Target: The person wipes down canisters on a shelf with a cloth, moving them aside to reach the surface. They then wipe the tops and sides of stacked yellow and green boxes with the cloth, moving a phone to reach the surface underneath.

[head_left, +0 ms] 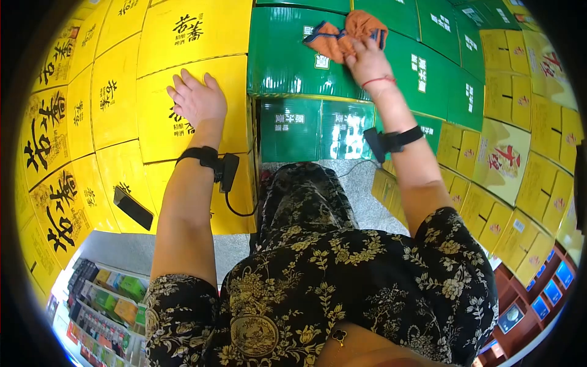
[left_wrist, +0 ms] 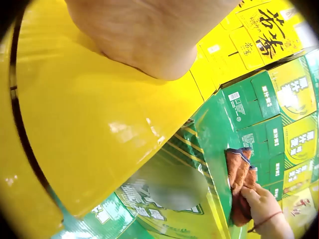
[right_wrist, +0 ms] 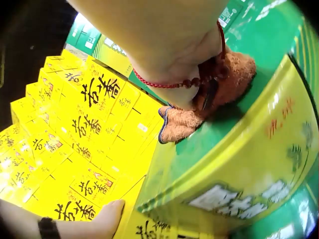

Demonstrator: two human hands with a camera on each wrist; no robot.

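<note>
My left hand [head_left: 200, 101] rests palm down, fingers spread, on top of a yellow carton [head_left: 229, 131] with black lettering. Over on the green cartons [head_left: 278, 61], my right hand [head_left: 372, 66] grips an orange-brown cloth [head_left: 330, 41] with dark blue edging. The cloth lies bunched against the carton top, part of it spreading beyond the fingers. From the left wrist view, the thumb and fingers pinch the cloth [left_wrist: 238, 167]. In the right wrist view the wrist hides most of the right hand, while the cloth [right_wrist: 179, 124] shows beneath it.
A black phone [head_left: 133, 209] lies on the yellow cartons at the left. More yellow cartons [head_left: 498, 162] are stacked at the right. Lower green cartons [head_left: 290, 125] stand in front of my legs. Stocked shelves [head_left: 110, 306] stand at the lower left. A cable [head_left: 241, 214] hangs from the left wrist camera.
</note>
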